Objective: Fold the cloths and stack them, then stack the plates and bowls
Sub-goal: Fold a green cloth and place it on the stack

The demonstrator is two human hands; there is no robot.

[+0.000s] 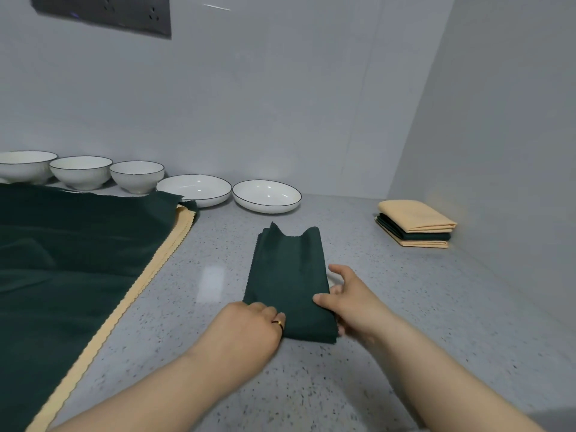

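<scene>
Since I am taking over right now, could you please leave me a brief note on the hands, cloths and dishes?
Left hand: grips the near left corner of the folded green cloth.
Right hand: holds its right edge, thumb on top.
Done: three folded cloths stacked by the right wall.
Left: finish and stack this cloth; fold the spread green cloth and the yellow cloth under it; stack the three bowls and two plates along the back wall.

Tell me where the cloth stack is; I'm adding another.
In the head view, the cloth stack sits far right on the counter, beside the right wall, well right of the nearest plate.
</scene>
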